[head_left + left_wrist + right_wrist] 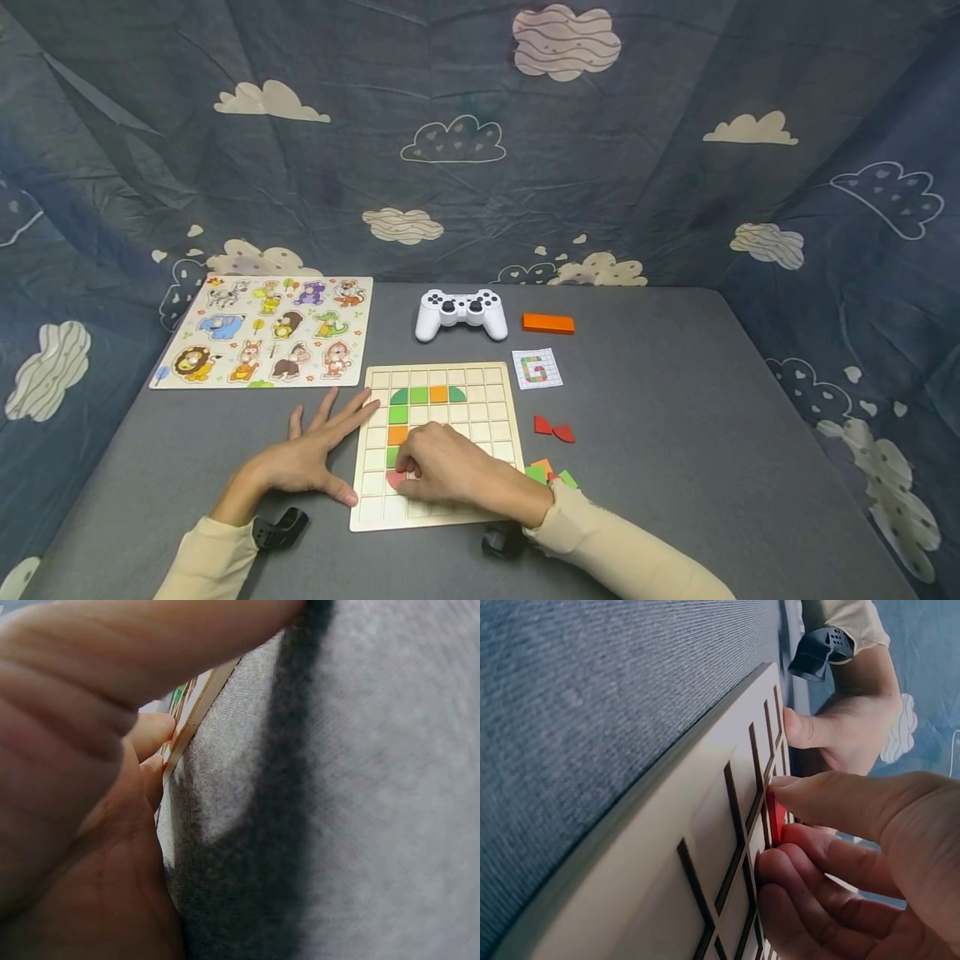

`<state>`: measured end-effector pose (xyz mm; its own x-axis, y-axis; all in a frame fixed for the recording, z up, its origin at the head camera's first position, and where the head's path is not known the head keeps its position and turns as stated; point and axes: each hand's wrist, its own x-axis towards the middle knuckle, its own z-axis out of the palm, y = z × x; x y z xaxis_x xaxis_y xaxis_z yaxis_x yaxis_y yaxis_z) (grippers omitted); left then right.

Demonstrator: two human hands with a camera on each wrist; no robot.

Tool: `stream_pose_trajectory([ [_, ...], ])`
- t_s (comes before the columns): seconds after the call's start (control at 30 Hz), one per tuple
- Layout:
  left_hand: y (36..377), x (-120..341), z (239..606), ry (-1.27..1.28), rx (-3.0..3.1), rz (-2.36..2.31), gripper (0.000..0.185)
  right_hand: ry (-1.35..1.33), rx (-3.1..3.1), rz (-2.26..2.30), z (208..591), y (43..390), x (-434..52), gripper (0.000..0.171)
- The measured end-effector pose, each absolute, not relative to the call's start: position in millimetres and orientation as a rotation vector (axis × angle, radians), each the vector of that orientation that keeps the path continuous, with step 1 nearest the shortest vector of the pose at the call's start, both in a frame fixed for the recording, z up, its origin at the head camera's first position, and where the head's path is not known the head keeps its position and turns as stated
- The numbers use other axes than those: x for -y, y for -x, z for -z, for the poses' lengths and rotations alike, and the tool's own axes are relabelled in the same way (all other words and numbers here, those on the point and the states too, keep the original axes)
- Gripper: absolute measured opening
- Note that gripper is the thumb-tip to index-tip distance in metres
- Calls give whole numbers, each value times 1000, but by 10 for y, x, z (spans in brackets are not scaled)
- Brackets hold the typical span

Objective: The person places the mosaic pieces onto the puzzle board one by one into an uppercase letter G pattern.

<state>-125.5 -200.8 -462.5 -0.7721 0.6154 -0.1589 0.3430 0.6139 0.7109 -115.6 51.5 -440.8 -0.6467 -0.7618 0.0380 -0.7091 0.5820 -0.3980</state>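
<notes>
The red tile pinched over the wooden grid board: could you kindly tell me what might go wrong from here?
1. The small red tile is held only at the right hand fingertips; it may slip or seat crooked across the grid lines.
2. The square wooden grid board is steadied only by the left hand at its edge, so a push could slide it.
3. The right sleeve lies beside the loose green and orange tiles and could scatter them.

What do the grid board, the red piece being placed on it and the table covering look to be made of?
Grid board: apparently pale unfinished wood, matte, with dark cut lines between cells in the right wrist view. Red piece, pinched by the right hand: thin and flat, painted wood or plastic; cannot tell which. Table covering: grey woven fabric, its fine ribbed weave plain in both wrist views.
</notes>
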Motion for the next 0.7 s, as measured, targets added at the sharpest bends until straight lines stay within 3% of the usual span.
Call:
stream_pose_trajectory([
  [0.7, 1268, 2009, 4655, -754, -2455, -943, 127, 1261, -2698, 581, 4416, 1136, -548, 11],
])
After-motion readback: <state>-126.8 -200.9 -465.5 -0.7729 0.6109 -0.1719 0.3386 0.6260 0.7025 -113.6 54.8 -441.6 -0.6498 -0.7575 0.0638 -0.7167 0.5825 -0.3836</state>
